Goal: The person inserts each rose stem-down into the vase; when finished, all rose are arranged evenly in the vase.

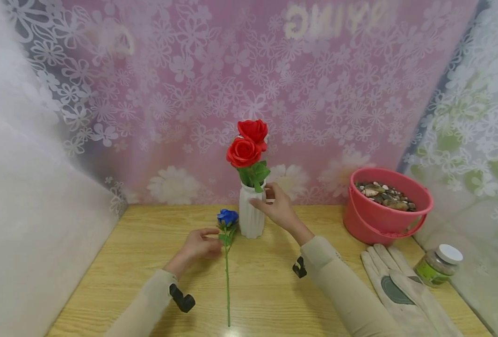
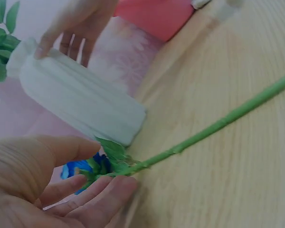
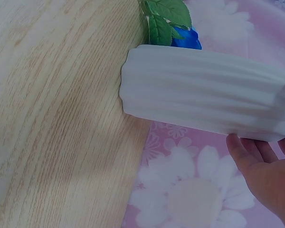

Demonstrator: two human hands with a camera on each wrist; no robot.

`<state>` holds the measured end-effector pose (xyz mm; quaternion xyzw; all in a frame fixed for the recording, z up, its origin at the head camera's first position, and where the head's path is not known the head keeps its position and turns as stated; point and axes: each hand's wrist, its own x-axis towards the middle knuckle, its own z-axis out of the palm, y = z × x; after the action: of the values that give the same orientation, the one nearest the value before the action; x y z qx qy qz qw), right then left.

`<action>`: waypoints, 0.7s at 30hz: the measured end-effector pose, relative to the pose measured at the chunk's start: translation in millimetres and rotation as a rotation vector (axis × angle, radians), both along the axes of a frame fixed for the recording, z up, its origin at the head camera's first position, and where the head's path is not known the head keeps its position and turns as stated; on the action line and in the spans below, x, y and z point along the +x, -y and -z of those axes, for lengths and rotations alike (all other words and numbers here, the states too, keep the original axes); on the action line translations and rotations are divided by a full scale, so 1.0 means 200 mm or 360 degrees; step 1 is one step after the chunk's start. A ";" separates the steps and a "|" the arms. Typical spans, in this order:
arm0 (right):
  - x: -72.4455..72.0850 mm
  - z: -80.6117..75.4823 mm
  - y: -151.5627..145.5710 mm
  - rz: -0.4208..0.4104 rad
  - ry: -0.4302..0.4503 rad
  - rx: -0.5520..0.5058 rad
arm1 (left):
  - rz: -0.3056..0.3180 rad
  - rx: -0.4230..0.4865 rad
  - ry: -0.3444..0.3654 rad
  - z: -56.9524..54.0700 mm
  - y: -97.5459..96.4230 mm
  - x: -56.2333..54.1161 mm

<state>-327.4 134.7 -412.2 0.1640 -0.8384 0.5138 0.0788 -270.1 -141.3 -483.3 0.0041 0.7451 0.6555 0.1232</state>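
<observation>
A white ribbed vase (image 1: 251, 215) stands upright on the table, holding two red roses (image 1: 245, 150) with green leaves. My right hand (image 1: 279, 206) grips the vase near its rim, thumb in front and fingers on the right side. Just left of the vase lies a blue rose (image 1: 227, 217), its long green stem (image 1: 227, 285) pointing toward me. Beside that flower, my left hand (image 1: 201, 243) has its fingers loosely extended by the stem, just below the bloom. In the left wrist view the fingertips (image 2: 126, 184) reach the stem without curling round it; whether they touch is unclear.
On the right stands a red bucket (image 1: 362, 220) containing stones. White work gloves (image 1: 400, 290) lie in front of it, next to a small jar (image 1: 436, 267) with a white lid. A pink floral curtain (image 1: 190, 93) hangs behind the wooden table (image 1: 156, 220).
</observation>
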 end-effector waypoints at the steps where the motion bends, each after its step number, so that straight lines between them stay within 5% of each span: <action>1: 0.00 0.00 0.00 0.0001 0.0002 -0.0002 | -0.0013 -0.0009 0.0005 0.00 -0.01 0.00; 11: 0.00 0.01 0.00 0.0004 0.0005 0.0008 | -0.0100 -0.0242 -0.0043 0.10 -0.08 -0.02; 21: -0.01 0.01 -0.01 0.0020 -0.0008 0.0033 | -0.0103 -0.0546 -0.0236 0.10 -0.13 -0.02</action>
<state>-329.2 135.7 -413.9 0.1610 -0.8445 0.5042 0.0824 -274.2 -115.9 -502.5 0.0073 0.8527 0.5204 0.0457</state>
